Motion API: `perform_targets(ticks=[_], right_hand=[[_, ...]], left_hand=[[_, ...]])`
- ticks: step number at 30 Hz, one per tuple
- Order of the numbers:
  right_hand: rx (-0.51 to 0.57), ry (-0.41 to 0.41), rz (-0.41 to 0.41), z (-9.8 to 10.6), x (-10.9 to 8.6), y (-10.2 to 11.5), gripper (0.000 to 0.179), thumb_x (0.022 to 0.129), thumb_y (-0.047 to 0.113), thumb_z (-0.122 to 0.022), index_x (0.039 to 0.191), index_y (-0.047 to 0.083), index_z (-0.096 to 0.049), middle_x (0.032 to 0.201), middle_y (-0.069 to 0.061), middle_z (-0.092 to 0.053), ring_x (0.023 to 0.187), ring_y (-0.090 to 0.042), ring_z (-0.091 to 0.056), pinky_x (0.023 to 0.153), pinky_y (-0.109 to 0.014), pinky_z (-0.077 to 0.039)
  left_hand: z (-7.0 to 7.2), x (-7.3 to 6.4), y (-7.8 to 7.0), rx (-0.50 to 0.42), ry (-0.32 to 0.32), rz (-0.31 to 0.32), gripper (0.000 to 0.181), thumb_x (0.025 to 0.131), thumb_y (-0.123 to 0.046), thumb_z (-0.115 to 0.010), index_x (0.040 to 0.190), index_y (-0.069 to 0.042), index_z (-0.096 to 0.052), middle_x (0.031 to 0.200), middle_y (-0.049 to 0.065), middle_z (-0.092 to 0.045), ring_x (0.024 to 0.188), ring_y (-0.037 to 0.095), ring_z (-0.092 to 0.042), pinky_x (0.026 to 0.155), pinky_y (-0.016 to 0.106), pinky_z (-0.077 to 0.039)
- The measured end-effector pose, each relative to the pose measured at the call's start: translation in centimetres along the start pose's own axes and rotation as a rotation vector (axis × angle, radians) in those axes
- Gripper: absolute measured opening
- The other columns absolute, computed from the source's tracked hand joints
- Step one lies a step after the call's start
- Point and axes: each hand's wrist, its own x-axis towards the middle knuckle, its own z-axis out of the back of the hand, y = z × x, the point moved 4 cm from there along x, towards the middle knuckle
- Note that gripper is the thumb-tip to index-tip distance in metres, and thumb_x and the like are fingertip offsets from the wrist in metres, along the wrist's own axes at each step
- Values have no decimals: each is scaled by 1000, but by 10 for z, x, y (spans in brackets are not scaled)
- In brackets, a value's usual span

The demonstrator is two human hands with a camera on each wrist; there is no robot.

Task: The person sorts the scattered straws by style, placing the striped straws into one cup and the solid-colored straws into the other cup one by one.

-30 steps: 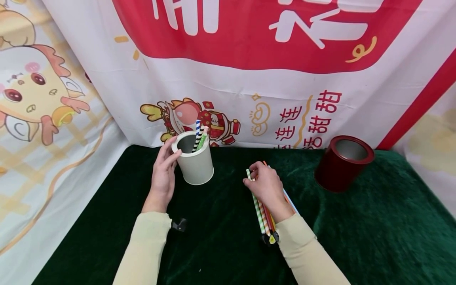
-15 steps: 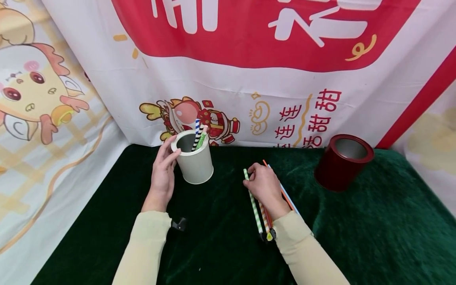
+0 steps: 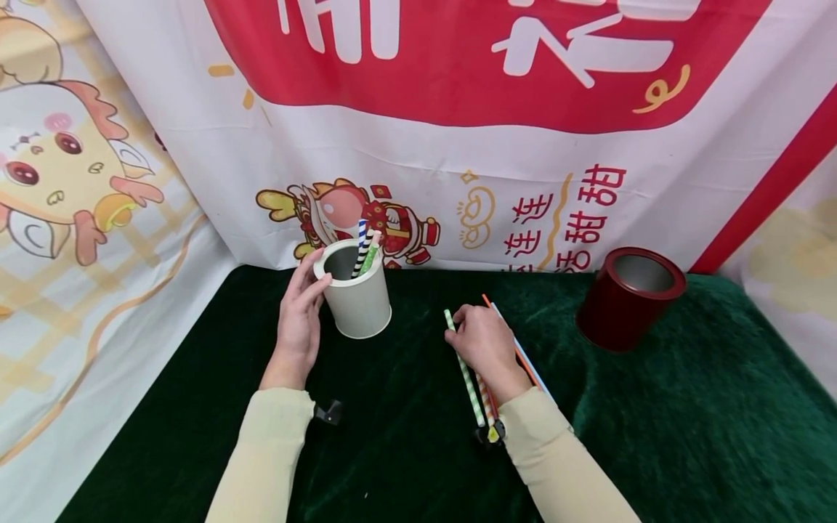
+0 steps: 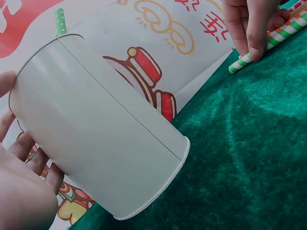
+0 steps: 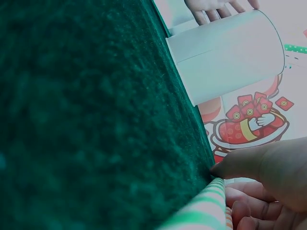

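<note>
fingers of the left hand (image 3: 299, 319) curl round the white canister (image 3: 360, 309) near its rim, patterned straws (image 3: 362, 236) leaning inside. right of that canister, i see the right hand (image 3: 487, 341) pinching a green-striped straw (image 3: 468, 381) beside other straws (image 3: 527, 359) on the surface (image 3: 392, 436); a red canister (image 3: 611, 312) stands farther right.

Before me, green velvety cloth (image 3: 392, 421) carries a white canister (image 3: 360, 309) on my left, several straws (image 3: 468, 385), and a dark red canister (image 3: 611, 316) farther right.

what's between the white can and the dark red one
In the head view: the right hand, pinching a green-striped straw, plus other thin sticks, on green cloth.
</note>
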Motion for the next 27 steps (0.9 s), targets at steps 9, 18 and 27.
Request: perform_targets(ticks=[9,18,27], right_hand=[[-24,7,-16,-1,3,-1,21,93,30,-81,105,13,-81,83,0,-74,81,-23,-68,80,-49,-60],[-5,17,-69,-2,4,-7,22,92,37,-82,97,16,-80,92,-3,-75,84,-26,-68,81,-49,-59],[128,49,-147,2,3,-11,17,92,39,-78,94,22,-78,91,2,-77,83,-20,-67,82,-43,-55]], left_hand=[[0,-1,0,1,0,0,50,112,-25,-55,161,-29,-49,176,-15,-27,166,9,-15,138,46,-4],[0,-1,0,12,0,6,52,112,-27,-55,163,-29,-46,178,-15,-24,168,11,-10,138,47,-2],[-1,-2,1,17,-5,3,49,112,-26,-54,161,-30,-49,177,-16,-24,168,10,-10,138,46,-3]])
